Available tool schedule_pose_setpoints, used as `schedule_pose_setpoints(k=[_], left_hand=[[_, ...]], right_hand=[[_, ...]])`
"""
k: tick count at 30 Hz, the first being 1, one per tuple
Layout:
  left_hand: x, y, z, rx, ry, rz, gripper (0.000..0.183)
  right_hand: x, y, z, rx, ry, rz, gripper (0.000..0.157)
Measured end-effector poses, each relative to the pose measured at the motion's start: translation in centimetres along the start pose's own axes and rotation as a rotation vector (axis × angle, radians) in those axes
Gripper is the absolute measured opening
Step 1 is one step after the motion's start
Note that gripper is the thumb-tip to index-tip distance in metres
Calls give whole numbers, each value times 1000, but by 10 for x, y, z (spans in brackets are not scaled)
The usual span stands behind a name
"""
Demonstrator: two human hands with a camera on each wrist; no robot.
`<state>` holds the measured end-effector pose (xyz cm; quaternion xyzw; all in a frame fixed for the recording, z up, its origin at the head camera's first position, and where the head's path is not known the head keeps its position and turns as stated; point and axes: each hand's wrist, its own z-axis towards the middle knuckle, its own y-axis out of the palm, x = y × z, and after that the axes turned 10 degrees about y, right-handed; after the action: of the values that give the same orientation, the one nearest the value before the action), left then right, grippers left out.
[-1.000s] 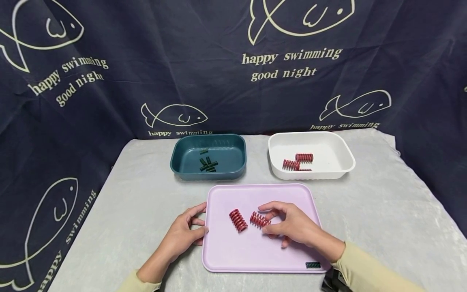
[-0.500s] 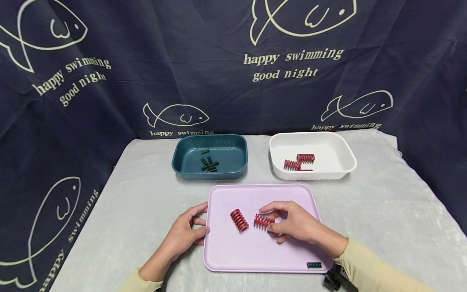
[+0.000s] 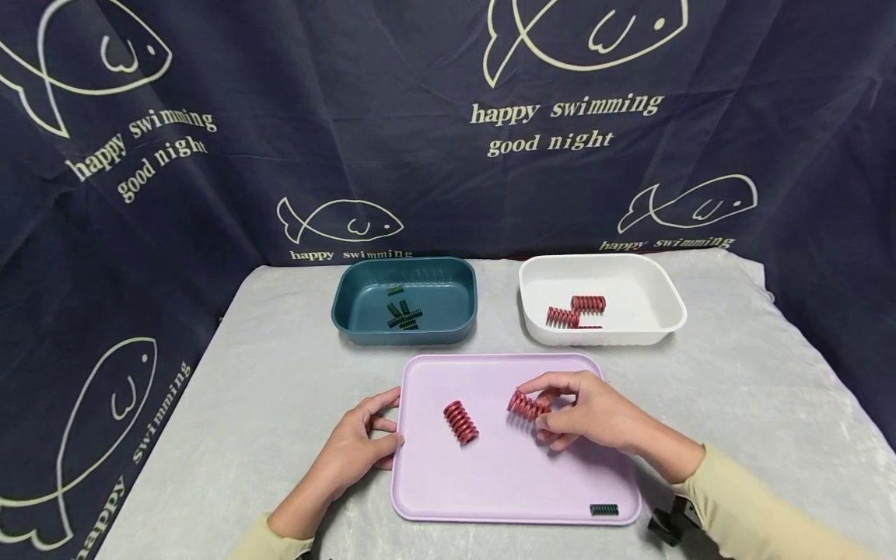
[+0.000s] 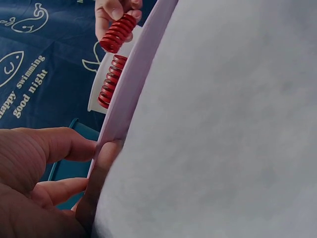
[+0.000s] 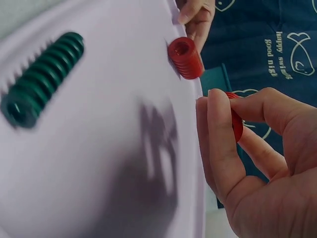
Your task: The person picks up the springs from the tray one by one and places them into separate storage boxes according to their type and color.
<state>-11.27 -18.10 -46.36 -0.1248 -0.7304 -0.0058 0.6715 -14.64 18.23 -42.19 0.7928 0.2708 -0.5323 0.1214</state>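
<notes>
My right hand (image 3: 591, 412) pinches a red coil spring (image 3: 523, 405) between thumb and fingers, raised above the lilac tray (image 3: 490, 494). In the right wrist view, the fingers hide most of this held spring (image 5: 238, 126). A second red spring (image 3: 460, 422) lies slanted on the tray, left of the right hand. Down in the tray's near right corner is a smaller dark green spring (image 3: 604, 510). My left hand (image 3: 353, 443) grips the tray's left edge; in the left wrist view, fingers lie on both sides of the rim (image 4: 121, 111).
Behind the tray on the left stands a teal bin (image 3: 448, 303) with several small green springs (image 3: 402, 315). To its right, a white bin (image 3: 644, 299) contains red springs (image 3: 588, 303). A navy curtain (image 3: 420, 117) hangs behind the grey-covered table (image 3: 280, 350).
The right hand has taken hold of the red spring, lifted it off the tray and carried it slightly right and away. The left hand stays at the tray's edge.
</notes>
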Motion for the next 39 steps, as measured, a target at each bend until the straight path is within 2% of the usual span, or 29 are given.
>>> schedule_pose_setpoints(k=[9, 15, 24, 33, 39], left_hand=[[-1, 1, 1, 2, -3, 2, 70], [-2, -1, 1, 0, 10, 0, 70], [-2, -1, 1, -7, 24, -2, 69], [-2, -1, 1, -7, 33, 3, 69], [-2, -1, 1, -7, 31, 1, 69]], right_hand=[[-21, -26, -5, 14, -43, -52, 49], [-42, -46, -2, 20, -31, -105, 51], [-61, -75, 12, 65, 28, -128, 52], [-73, -101, 28, 28, 101, -121, 51], [-80, -124, 40, 82, 150, -172, 51]])
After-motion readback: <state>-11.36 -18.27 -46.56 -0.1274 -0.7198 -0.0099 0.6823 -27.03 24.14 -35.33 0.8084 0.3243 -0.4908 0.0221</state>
